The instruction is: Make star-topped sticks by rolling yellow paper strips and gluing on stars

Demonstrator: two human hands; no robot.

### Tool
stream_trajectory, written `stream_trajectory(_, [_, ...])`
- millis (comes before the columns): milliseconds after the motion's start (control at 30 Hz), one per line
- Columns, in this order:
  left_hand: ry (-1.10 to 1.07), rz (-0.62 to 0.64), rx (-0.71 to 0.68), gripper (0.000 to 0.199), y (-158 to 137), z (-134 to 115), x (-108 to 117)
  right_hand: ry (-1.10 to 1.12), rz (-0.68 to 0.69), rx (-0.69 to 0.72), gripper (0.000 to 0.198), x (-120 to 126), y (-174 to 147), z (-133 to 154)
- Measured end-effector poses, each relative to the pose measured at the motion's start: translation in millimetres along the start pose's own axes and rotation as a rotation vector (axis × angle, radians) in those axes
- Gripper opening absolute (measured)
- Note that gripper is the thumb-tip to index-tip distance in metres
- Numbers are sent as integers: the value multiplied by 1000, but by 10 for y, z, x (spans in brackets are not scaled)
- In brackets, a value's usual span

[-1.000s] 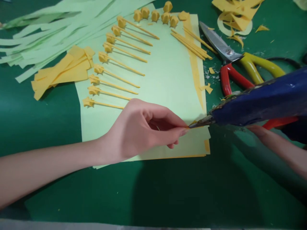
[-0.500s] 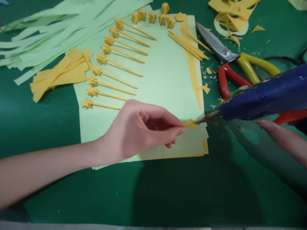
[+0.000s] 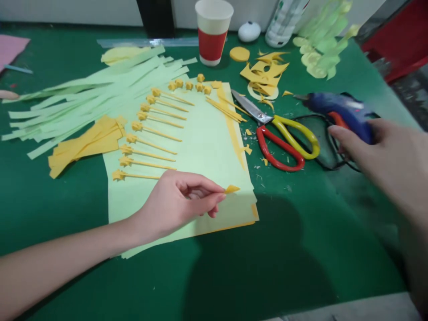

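Note:
Between thumb and forefinger, my left hand (image 3: pixel 183 200) pinches a small yellow paper piece (image 3: pixel 232 189) above light green paper sheets (image 3: pixel 207 147). My right hand (image 3: pixel 377 142) is around the handle of a blue glue gun (image 3: pixel 341 111) with a red trigger, at the right of the table; its nozzle points left. On the sheets lie several yellow paper flowers on thin stems (image 3: pixel 154 154), in a fanned row. Several loose yellow paper buds (image 3: pixel 189 86) sit along the sheets' far edge, with bare yellow sticks (image 3: pixel 227 110) to their right.
Scissors (image 3: pixel 261 117) with red and yellow handles lie right of the sheets. Green paper strips (image 3: pixel 110 89) and yellow strips (image 3: pixel 87 145) spread to the left. A red and white paper cup (image 3: pixel 214 38) stands at the back, near yellow offcuts (image 3: pixel 265 73). Another person's fingertip (image 3: pixel 8 95) shows at far left.
The glue gun has moved from the paper piece in my left hand, away to the right and back. My left hand keeps its pinch. The view has tilted up, showing the table's back.

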State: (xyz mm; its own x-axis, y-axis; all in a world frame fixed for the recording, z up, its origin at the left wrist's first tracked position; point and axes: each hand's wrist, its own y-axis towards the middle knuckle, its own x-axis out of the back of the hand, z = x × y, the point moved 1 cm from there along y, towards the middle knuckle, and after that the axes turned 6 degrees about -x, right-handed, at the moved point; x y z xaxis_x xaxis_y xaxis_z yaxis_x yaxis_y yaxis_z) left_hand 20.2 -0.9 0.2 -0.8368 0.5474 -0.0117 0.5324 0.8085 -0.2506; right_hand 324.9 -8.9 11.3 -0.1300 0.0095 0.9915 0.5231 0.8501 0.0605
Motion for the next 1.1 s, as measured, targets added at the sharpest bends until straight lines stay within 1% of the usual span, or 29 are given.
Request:
stream_trajectory(67, [10,-7,4,4,-3,-19,-8,-37,110,-105,89,63,83,101])
stream_trajectory(100, [14,-13,8,4,-7,-27,-12,-51,149,-128,91,79,110,135])
stream_trajectory(133, [16,-16,15,3,-12,-35,-15,-61,167,-121,92,89,127,164])
stream_trajectory(267, [1,-29,39,2,-26,-57,-29,-68,169,-95,96,94,142,240])
stream_trajectory(367, [-18,-43,52,2,-27,-62,-37,-101,168,-91,94,114,131,293])
stream_trajectory(433, [-35,-37,57,3,-24,-62,-39,-130,122,-97,87,166,88,332])
stream_trajectory(467, [-45,-29,59,4,-23,-64,-39,-124,61,-78,82,207,49,357])
stream_trajectory(500, [-54,-23,59,4,-22,-68,-38,-86,-16,-30,77,255,-5,391])
stream_trajectory(533, [-59,-18,57,5,-23,-76,-36,-2,-91,55,71,306,-71,434])
stream_trajectory(567, [-61,-19,53,5,-25,-87,-32,135,-128,172,66,353,-147,486])
stream_trajectory(600, [-55,-15,47,5,-30,-103,-28,315,-79,307,63,391,-227,548])
stream_trajectory(633, [-40,-5,39,5,-37,-121,-24,508,75,417,59,414,-305,617])
stream_trajectory(667, [-15,15,28,4,-47,-142,-20,668,321,490,53,423,-377,692])
stream_trajectory(700, [22,44,10,4,-59,-163,-15,791,574,528,46,424,-440,767])
stream_trajectory(733, [73,80,-18,4,-72,-183,-9,867,793,537,39,420,-490,838])
stream_trajectory(767, [137,116,-59,5,-85,-200,-1,907,979,533,32,414,-525,902])
stream_trajectory(800, [213,150,-122,6,-97,-215,9,921,1116,525,26,405,-545,955])
stream_trajectory(867, [366,191,-319,8,-114,-236,33,901,1303,516,19,385,-556,1027])
stream_trajectory(933, [497,220,-531,10,-124,-246,57,876,1423,514,17,365,-552,1056])
stream_trajectory(1000, [597,244,-681,11,-129,-251,78,873,1483,513,17,349,-551,1057])
stream_trajectory(1100, [716,269,-796,12,-140,-269,100,893,1520,497,14,337,-566,1048])
